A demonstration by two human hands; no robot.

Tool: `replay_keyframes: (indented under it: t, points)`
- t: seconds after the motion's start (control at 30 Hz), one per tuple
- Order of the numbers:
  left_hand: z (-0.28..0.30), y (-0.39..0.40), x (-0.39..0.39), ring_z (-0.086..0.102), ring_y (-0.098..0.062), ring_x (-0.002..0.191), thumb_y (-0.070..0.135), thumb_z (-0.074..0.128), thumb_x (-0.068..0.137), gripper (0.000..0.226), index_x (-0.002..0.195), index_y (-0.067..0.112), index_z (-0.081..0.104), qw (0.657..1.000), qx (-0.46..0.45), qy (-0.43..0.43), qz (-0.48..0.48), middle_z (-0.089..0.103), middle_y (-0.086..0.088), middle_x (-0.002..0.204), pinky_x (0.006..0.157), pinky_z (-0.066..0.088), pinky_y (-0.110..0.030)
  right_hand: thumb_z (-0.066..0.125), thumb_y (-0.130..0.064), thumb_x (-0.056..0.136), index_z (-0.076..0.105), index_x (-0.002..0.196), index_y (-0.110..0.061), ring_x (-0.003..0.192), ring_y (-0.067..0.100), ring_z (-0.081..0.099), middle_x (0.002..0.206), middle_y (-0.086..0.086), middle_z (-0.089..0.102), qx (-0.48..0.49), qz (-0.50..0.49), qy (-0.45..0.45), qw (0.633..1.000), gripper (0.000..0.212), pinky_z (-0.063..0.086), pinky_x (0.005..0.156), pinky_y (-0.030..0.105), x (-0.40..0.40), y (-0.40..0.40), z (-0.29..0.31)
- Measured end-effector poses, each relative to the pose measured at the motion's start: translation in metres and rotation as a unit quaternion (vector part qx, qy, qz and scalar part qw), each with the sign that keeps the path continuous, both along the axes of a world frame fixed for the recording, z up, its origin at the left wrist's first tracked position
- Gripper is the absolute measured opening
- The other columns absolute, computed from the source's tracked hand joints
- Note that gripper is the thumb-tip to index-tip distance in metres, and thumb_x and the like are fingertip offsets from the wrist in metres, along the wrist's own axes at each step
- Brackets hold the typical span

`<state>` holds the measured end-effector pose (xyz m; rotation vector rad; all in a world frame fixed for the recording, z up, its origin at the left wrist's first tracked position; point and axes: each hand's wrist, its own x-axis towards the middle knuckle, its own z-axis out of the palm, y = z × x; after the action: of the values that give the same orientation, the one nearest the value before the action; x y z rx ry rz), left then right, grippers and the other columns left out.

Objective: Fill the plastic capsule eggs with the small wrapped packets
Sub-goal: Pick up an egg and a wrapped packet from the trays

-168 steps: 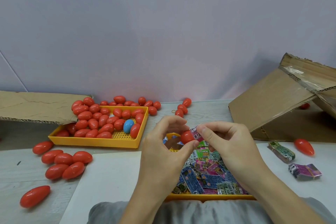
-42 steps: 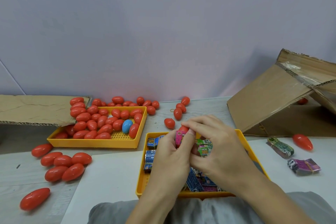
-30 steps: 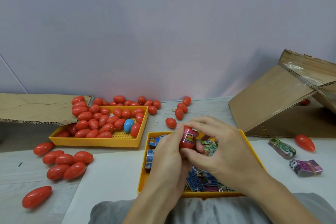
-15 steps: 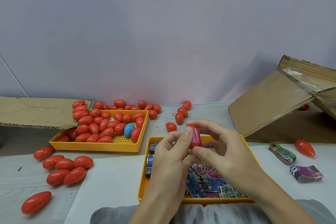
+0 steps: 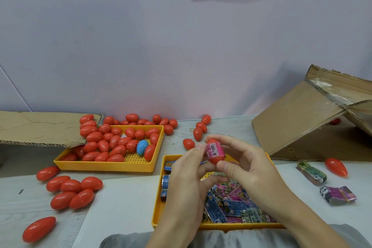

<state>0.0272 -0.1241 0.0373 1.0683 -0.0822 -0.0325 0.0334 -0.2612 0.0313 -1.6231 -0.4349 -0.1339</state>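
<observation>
- Both hands are up over the yellow plastic tray of wrapped packets (image 5: 159, 203), working a single red plastic capsule egg (image 5: 215, 159) held between them, just above the tray's far edge.
- A small pink wrapped packet (image 5: 215, 149) with a barcode sits across the egg's middle, apparently wedged between its halves and not fully inside.
- By my reading, this is the stuffing step: packet going in, capsule not yet closed.
- The left hand (image 5: 187, 179) pinches the egg's left side with its fingertips (image 5: 198, 148).
- The right hand (image 5: 249, 169) grips it from the other side, thumb under the egg, fingers curled over the top.
- Next move calls for tucking the packet's ends in and pressing the halves together squarely, or the wrapper jams the seam.
- Finished eggs likely join the yellow perforated tray of red eggs (image 5: 104, 166) to the left.
</observation>
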Motion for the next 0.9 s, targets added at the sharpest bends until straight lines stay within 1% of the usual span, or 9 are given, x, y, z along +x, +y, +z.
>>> replay_keyframes:
  t: [0.13,0.2,0.37,0.5,0.63,0.7,0.77,0.83,0.9]
  points:
    - [-0.003,-0.001,0.001,0.069,-0.017,0.067,0.029,0.072,0.074,0.046,0.109,0.001,0.063,1.000,0.021,0.008,0.021,0.069,-0.009,0.075,0.060,0.057,-0.030,0.071,-0.025,0.088,0.061,0.133,-0.029,0.113,0.001,0.063,0.118,-0.022,0.068,-0.156,-0.128,-0.100,0.974,0.047,0.054,0.095,0.034,-0.003,0.005,0.000]
    - [-0.002,-0.001,0.001,0.070,-0.019,0.069,0.023,0.069,0.076,0.039,0.105,-0.002,0.064,0.999,-0.019,0.028,0.007,0.071,-0.013,0.079,0.060,0.057,-0.029,0.070,-0.033,0.084,0.061,0.133,-0.031,0.114,0.002,0.061,0.117,-0.024,0.066,-0.181,-0.155,-0.141,0.961,0.049,0.053,0.093,0.033,-0.005,0.007,0.001]
    - [0.002,0.001,-0.004,0.072,-0.028,0.071,0.016,0.058,0.081,0.027,0.082,-0.005,0.076,0.987,-0.123,0.074,-0.076,0.068,-0.025,0.078,0.058,0.058,-0.033,0.073,-0.033,0.081,0.063,0.123,-0.036,0.106,0.010,0.062,0.111,-0.019,0.061,-0.159,-0.166,-0.173,0.958,0.044,0.051,0.080,0.020,-0.005,0.008,0.002]
    - [0.003,0.001,-0.003,0.072,-0.027,0.067,0.018,0.060,0.079,0.027,0.077,-0.003,0.077,0.983,-0.141,0.088,-0.081,0.067,-0.025,0.075,0.055,0.057,-0.031,0.074,-0.034,0.079,0.064,0.123,-0.036,0.105,0.007,0.063,0.111,-0.021,0.064,-0.170,-0.166,-0.160,0.958,0.046,0.052,0.083,0.024,-0.005,0.009,0.003]
    - [0.002,0.002,-0.001,0.072,-0.024,0.074,0.019,0.071,0.076,0.028,0.094,-0.001,0.071,0.992,-0.107,0.059,-0.025,0.071,-0.018,0.085,0.060,0.058,-0.029,0.073,-0.024,0.081,0.060,0.129,-0.032,0.109,0.010,0.064,0.109,-0.015,0.067,-0.098,-0.121,-0.116,0.981,0.050,0.055,0.080,0.022,-0.006,0.012,0.005]
    - [0.002,0.006,0.001,0.070,-0.021,0.069,0.023,0.076,0.072,0.033,0.096,0.003,0.065,0.998,-0.044,0.031,0.044,0.072,-0.012,0.081,0.057,0.056,-0.025,0.069,-0.030,0.087,0.061,0.122,-0.033,0.103,0.011,0.067,0.104,-0.009,0.070,-0.009,-0.091,-0.021,0.996,0.037,0.057,0.076,0.025,-0.005,0.014,0.010]
    - [-0.002,0.011,0.002,0.069,-0.017,0.068,0.036,0.079,0.068,0.037,0.094,0.015,0.064,0.983,0.120,-0.015,0.136,0.072,-0.003,0.077,0.056,0.054,-0.021,0.065,-0.037,0.094,0.067,0.113,-0.027,0.095,0.013,0.071,0.099,-0.004,0.074,0.017,-0.081,0.077,0.994,0.021,0.057,0.072,0.027,-0.005,0.020,0.013]
    - [-0.006,0.014,0.001,0.067,-0.010,0.069,0.047,0.078,0.068,0.030,0.088,0.032,0.060,0.931,0.290,-0.095,0.200,0.070,0.007,0.078,0.057,0.053,-0.018,0.064,-0.035,0.095,0.071,0.106,-0.019,0.091,0.016,0.073,0.095,0.002,0.076,0.064,-0.078,0.153,0.983,0.021,0.060,0.073,0.032,-0.006,0.031,0.013]
    - [-0.011,0.013,0.001,0.064,-0.009,0.070,0.037,0.082,0.072,0.030,0.085,0.037,0.055,0.877,0.391,-0.161,0.227,0.065,0.009,0.073,0.058,0.055,-0.022,0.069,-0.033,0.092,0.074,0.099,-0.020,0.090,0.016,0.074,0.092,0.003,0.077,0.104,-0.104,0.186,0.972,0.015,0.061,0.079,0.036,-0.009,0.039,0.011]
